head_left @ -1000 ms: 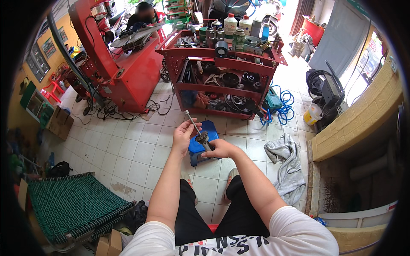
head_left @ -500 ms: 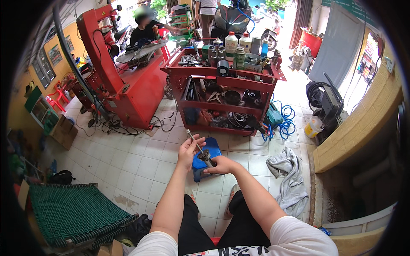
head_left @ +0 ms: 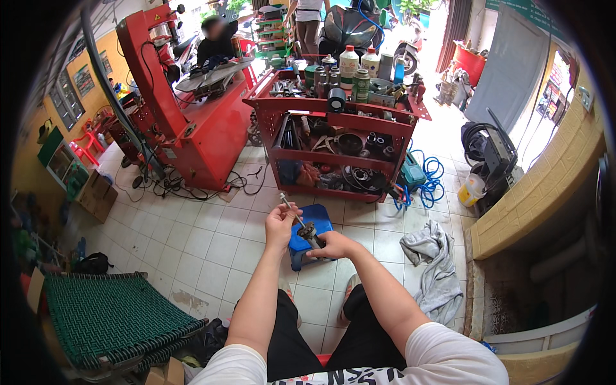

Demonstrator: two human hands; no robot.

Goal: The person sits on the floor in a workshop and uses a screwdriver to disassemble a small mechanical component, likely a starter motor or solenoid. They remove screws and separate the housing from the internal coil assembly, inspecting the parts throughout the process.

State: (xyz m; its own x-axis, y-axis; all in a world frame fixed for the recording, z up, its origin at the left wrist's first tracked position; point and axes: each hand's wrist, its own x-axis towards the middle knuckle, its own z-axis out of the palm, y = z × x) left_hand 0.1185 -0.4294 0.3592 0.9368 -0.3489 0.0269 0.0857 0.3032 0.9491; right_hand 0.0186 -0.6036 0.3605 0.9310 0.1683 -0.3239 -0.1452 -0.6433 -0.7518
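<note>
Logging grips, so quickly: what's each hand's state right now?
Left hand: closed, holding a thin rod.
Right hand: closed, holding a metal part.

Wore a white T-shirt (head_left: 443, 371), short loose sleeves (head_left: 241, 363), bold black lettering (head_left: 369, 375) across the front, cut off by the lower edge. Trousers (head_left: 289, 340) were black. Shoes (head_left: 351, 283) looked pale, too small to detail. Forearms (head_left: 255, 298), left hand (head_left: 280, 224) and right hand (head_left: 337, 245) were bare.
</note>
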